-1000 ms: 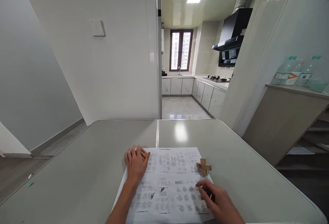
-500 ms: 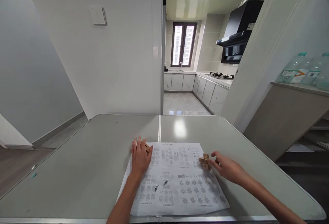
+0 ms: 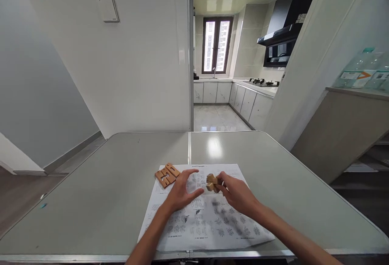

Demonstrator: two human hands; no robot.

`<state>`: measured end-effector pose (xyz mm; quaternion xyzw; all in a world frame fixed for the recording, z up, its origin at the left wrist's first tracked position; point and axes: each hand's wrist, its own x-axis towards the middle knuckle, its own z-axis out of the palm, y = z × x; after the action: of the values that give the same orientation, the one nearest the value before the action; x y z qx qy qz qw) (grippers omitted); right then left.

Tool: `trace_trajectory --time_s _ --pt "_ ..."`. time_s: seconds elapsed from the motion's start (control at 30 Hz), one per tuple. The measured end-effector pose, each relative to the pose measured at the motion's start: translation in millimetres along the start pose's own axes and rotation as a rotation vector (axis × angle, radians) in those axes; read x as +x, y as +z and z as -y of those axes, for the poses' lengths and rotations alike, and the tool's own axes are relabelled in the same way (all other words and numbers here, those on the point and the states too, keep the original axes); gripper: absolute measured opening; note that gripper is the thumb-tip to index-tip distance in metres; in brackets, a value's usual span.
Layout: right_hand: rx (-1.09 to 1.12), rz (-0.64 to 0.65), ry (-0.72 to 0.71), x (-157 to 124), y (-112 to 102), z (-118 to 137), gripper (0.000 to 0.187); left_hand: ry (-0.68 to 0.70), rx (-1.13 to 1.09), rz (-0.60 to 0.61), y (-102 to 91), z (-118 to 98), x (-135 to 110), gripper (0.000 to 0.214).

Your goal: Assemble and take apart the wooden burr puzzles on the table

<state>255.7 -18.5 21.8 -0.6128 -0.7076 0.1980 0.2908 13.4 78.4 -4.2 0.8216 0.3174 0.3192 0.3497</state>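
Note:
My right hand [image 3: 236, 189] grips a wooden burr puzzle [image 3: 212, 182], a cluster of crossed light-brown blocks, held above the paper between thumb and fingers. Facing it from the left, my left hand [image 3: 183, 191] is open, thumb and fingers apart, with a gap between its fingertips and the puzzle. Left of that hand, several flat brown wooden pieces with cut-outs [image 3: 166, 175] lie side by side at the upper left corner of the paper. Beneath both hands spreads a white instruction sheet [image 3: 170, 243] printed with small diagrams; the forearms cover part of it.
The grey table [image 3: 100, 200] has a metal edge and a seam down its middle. A small teal bit [image 3: 43, 205] lies near its left edge. Plastic bottles [image 3: 355, 70] stand on a shelf unit at right. Beyond is a kitchen with a gas stove [image 3: 263, 82].
My right hand has picked the burr puzzle up off the sheet and carried it left. My left hand has come off the flat wooden pieces and moved right, toward the puzzle. The view has shifted slightly.

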Motion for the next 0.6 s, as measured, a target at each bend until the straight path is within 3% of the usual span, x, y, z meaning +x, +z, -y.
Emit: trace_trajectory --time_s 0.17,0.33,0.6 --pt "0.105 0.021 -0.100 7.2 16.8 17.3 0.010 -0.052 -0.363 0.205 -0.5 -0.1 4.8 0.077" --pt "0.244 -0.006 -0.185 9.7 23.9 23.4 0.008 -0.089 -0.589 0.325 -4.9 -2.6 7.3 0.077" --pt "-0.001 -0.072 -0.292 16.0 19.9 24.6 0.020 -0.149 -0.710 0.382 -6.2 -0.2 4.7 0.062"
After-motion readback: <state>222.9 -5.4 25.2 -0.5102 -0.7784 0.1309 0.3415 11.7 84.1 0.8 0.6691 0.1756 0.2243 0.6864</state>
